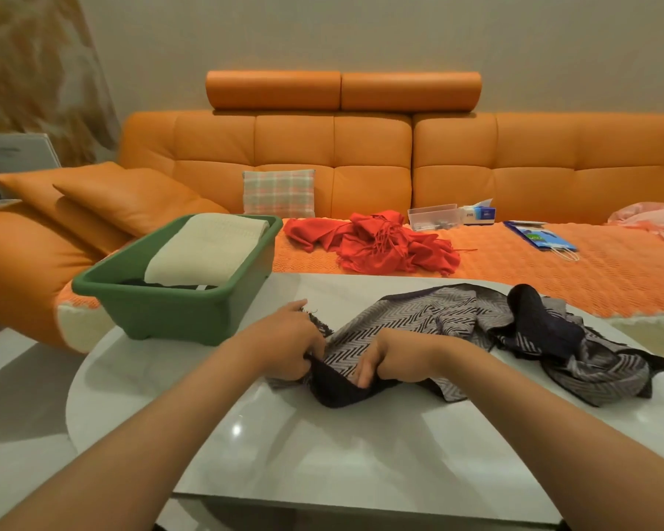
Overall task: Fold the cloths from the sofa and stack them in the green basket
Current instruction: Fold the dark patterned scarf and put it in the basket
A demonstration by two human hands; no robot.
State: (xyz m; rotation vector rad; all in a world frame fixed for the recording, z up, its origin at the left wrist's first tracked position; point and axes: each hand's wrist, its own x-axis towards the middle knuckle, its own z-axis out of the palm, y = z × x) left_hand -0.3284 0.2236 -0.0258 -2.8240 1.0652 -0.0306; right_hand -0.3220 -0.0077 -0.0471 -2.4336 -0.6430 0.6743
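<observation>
A grey and black zigzag scarf lies crumpled across the white table. My left hand and my right hand both grip its near edge, close together, fingers curled into the fabric. The green basket stands at the table's left far corner and holds a folded cream cloth on top of a dark one. A red fringed scarf lies in a heap on the orange sofa behind the table.
On the sofa seat are a plaid cushion, a clear plastic box, a tissue pack, a blue paper bag and a pink cloth at far right. Orange cushions lie at left.
</observation>
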